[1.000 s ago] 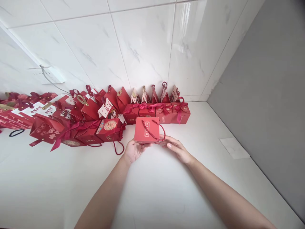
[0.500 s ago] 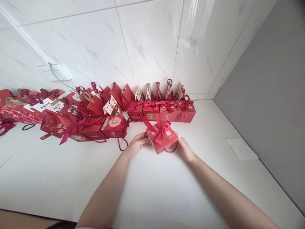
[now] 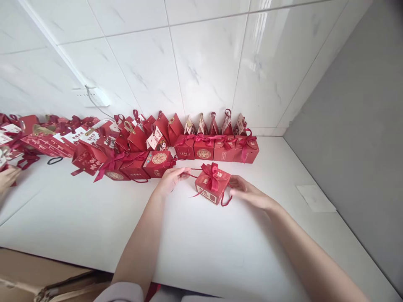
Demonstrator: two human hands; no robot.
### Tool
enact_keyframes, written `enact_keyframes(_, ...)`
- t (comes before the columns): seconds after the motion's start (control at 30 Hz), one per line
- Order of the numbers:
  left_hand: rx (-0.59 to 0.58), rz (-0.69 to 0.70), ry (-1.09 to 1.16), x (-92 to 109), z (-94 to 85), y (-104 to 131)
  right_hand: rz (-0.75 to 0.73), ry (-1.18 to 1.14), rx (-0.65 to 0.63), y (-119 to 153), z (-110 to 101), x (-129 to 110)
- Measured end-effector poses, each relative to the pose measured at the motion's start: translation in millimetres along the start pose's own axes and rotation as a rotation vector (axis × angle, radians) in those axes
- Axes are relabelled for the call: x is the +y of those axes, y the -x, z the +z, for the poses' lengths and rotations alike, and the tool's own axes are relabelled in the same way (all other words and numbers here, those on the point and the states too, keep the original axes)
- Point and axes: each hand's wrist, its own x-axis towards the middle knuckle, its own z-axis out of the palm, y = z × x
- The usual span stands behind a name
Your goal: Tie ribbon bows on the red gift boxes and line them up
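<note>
A small red gift box [image 3: 209, 188] with a red ribbon bow [image 3: 214, 176] on its lid stands on the white table in front of me, slightly turned. My left hand [image 3: 171, 179] pinches the end of its red cord handle [image 3: 195, 169], pulled out to the left. At the box's right side, the fingers of my right hand [image 3: 248, 191] are curled against it, by the second cord loop [image 3: 224, 204]. The fingertips there are partly hidden.
Red gift boxes [image 3: 204, 147] line the tiled wall, with more boxes [image 3: 135, 166] and bags at the left. A white paper [image 3: 315, 198] lies on the right. Another person's hand [image 3: 8, 178] is at the far left; cardboard [image 3: 34, 272] lies below the table edge.
The box has been turned and now rests lower on the table. My left hand has moved left, drawing the cord handle out. Another person's hand has come into view at the left.
</note>
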Motion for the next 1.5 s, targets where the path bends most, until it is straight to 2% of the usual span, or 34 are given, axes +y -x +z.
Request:
enact_keyframes(0.13, 0.030, -0.081, -0.127, 23.3, -8.1, 14.7, 0.112, 0.046, 0.075, -0.6, 0.1, 2.2)
enact_keyframes(0.2, 0.080, -0.072, -0.132, 30.6, -10.6, 24.8, 0.134, -0.002, 0.104, -1.4, 0.3, -0.8)
enact_keyframes(0.3, 0.183, -0.023, -0.074, 36.0, -12.7, 41.0, 0.165, -0.113, 0.091, 4.5, -4.0, -17.8)
enact_keyframes(0.37, 0.240, 0.003, 0.047, 37.8, -13.6, 50.7, 0.183, -0.280, 0.063, 12.3, -8.2, -34.1)
enact_keyframes(0.43, 0.261, -0.013, 0.268, 39.3, -14.5, 59.1, 0.216, -0.434, 0.051, 19.9, -11.7, -49.3)
enact_keyframes(0.5, 0.261, -0.052, 0.467, 40.7, -15.2, 66.1, 0.237, -0.486, 0.092, 25.1, -14.9, -60.0)
enact_keyframes(0.57, 0.280, -0.075, 0.527, 41.7, -16.3, 72.0, 0.244, -0.475, 0.149, 27.3, -18.3, -65.6)
enact_keyframes(0.73, 0.308, -0.072, 0.359, 37.1, -23.3, 82.6, 0.256, -0.427, 0.219, 26.0, -25.4, -63.4)
enact_keyframes(0.87, 0.295, -0.100, 0.051, 28.6, -24.7, 92.9, 0.291, -0.376, 0.213, 24.1, -27.8, -49.6)
enact_keyframes(0.97, 0.374, -0.093, -0.312, 31.4, -6.7, 104.8, 0.296, -0.171, 0.246, 23.3, -31.5, -31.9)
enact_keyframes(1.0, 0.413, -0.038, -0.411, 35.6, 3.8, 108.6, 0.284, -0.084, 0.276, 23.0, -33.0, -24.7)
enact_keyframes(1.03, 0.377, 0.027, -0.475, 41.1, 15.7, 111.5, 0.265, -0.006, 0.307, 22.6, -34.4, -16.9)
enact_keyframes(1.07, 0.300, 0.093, -0.481, 47.7, 28.4, 113.0, 0.247, 0.047, 0.324, 22.1, -35.6, -9.0)
enact_keyframes(1.13, 0.044, 0.179, -0.416, 61.5, 53.0, 109.9, 0.217, 0.063, 0.307, 21.3, -36.6, 6.3)
enact_keyframes(1.2, -0.192, 0.258, -0.424, 71.4, 72.4, 97.3, 0.193, 0.069, 0.294, 21.1, -36.2, 18.5)
enact_keyframes(1.27, -0.364, 0.326, -0.548, 73.9, 85.4, 77.7, 0.167, 0.086, 0.298, 22.0, -35.4, 26.1)
enact_keyframes(1.3, -0.401, 0.350, -0.630, 72.6, 90.1, 67.2, 0.153, 0.092, 0.300, 22.6, -35.3, 28.1)
enact_keyframes(1.37, -0.398, 0.342, -0.799, 67.7, 97.6, 49.0, 0.131, 0.099, 0.297, 24.2, -36.0, 29.8)
enact_keyframes(1.43, -0.353, 0.231, -0.980, 64.4, 105.1, 39.4, 0.117, 0.100, 0.287, 25.3, -37.7, 30.4)
enact_keyframes(1.5, -0.251, 0.078, -1.219, 66.0, 113.5, 39.9, 0.109, 0.100, 0.280, 25.5, -39.4, 31.9)
